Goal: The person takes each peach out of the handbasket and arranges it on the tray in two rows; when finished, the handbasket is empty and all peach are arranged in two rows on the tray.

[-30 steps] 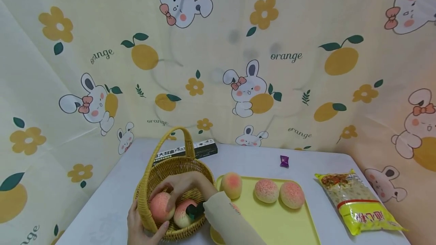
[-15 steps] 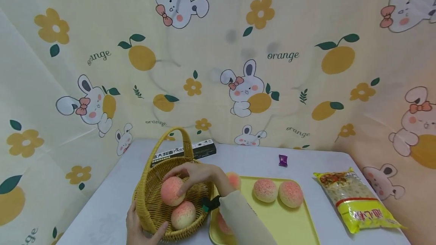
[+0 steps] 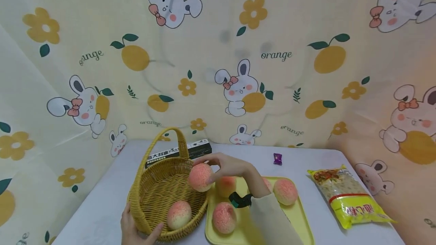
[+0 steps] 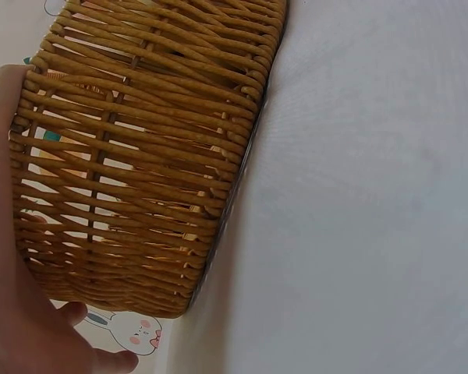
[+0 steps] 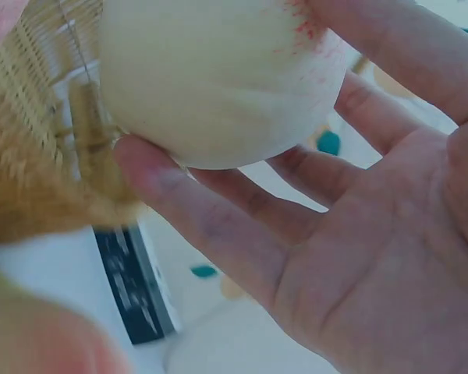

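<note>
My right hand [image 3: 231, 166] holds a pink peach [image 3: 200, 177] above the right rim of the wicker basket [image 3: 137, 188]. In the right wrist view, the fingers [image 5: 210, 218] curve around the peach's pale underside [image 5: 218, 86]. One other peach [image 3: 179, 214] lies inside the basket near its front. My left hand [image 3: 136, 230] grips the basket's front-left side, thumb at the rim. The left wrist view shows that hand [image 4: 31, 312] against the woven wall [image 4: 140, 156]. Right of the basket, several peaches [image 3: 224, 217] lie on a yellow tray [image 3: 243, 228]; one is partly hidden behind my right wrist.
A black pasta box [image 3: 201, 147] lies behind the basket. A small purple wrapped candy [image 3: 277, 158] is at the back of the white table [image 3: 245, 158]. To the tray's right lies a yellow food packet [image 3: 349, 196]. A printed curtain [image 3: 204, 48] stands behind.
My right hand has lifted the peach from inside the basket and carried it rightward to the rim. The left hand has stayed on the basket. The head view has turned slightly right.
</note>
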Demonstrator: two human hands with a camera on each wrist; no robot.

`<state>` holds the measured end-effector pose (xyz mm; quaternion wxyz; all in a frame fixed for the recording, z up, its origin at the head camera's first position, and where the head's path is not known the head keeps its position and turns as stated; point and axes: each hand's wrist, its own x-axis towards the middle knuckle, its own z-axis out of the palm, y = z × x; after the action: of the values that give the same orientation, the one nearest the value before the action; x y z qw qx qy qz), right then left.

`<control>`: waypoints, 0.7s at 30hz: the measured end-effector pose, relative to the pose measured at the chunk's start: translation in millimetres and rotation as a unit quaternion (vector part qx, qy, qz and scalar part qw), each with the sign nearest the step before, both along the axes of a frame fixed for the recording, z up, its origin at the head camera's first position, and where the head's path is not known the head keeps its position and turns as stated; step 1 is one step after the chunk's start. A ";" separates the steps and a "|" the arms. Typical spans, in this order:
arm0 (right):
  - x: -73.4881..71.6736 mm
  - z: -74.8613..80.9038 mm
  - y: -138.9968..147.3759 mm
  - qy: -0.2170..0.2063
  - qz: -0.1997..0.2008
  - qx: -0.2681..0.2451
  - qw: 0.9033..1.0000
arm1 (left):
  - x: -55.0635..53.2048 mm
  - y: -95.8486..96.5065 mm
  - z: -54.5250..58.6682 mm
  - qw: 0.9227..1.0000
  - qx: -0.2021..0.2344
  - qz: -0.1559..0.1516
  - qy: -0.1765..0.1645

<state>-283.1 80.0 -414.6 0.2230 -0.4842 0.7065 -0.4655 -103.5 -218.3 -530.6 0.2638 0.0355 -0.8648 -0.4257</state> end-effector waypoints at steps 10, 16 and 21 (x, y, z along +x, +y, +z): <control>27.8 7.9 71.8 -0.038 -0.068 -0.003 0.997 | 0.9 2.2 1.0 1.000 0.015 0.005 -0.017; 49.7 4.9 113.1 -0.047 -0.088 0.001 0.995 | 1.3 4.8 5.9 0.999 0.028 0.011 -0.044; 68.6 -10.8 139.1 -0.074 -0.096 -0.008 0.993 | 1.5 4.0 7.5 0.999 0.025 0.009 -0.028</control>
<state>-214.5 219.1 -425.4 0.2248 -0.3799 0.7279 -0.5247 -101.9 -214.3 -523.1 0.2425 0.0618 -0.8605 -0.4438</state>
